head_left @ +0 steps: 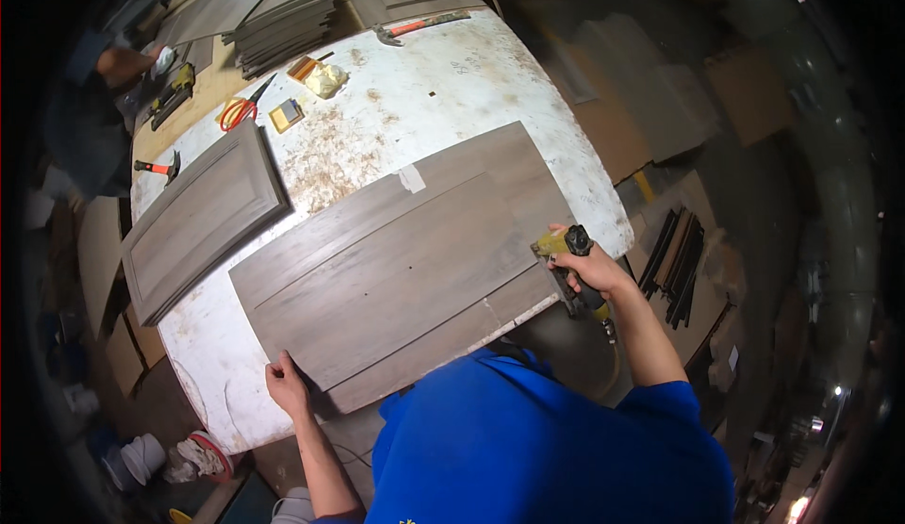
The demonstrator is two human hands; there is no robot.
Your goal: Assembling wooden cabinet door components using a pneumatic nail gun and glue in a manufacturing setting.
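Note:
A grey-brown wooden cabinet door [396, 265] lies flat in front of me, its near edge reaching my body. The left near corner of the door is pinched in my left hand [287, 387], thumb on top and the other fingers partly hidden. My right hand [596, 270] is wrapped round the handle of a yellow-green and black air nail gun [556, 241]. The nail gun's nose is at the door's right edge, near the front corner; whether it touches the wood I cannot tell. A small whitish patch [412, 179] shows on the door's far edge.
The worn white table [509, 81] also bears stacked cabinet doors [207, 213], two hammers [424, 26], red-handled scissors [240, 109] and small boxes [285, 115]. Beyond stand piled panels [283, 20] and two people at work. Dark strips [674, 260] lie right; buckets [141, 458] stand lower left.

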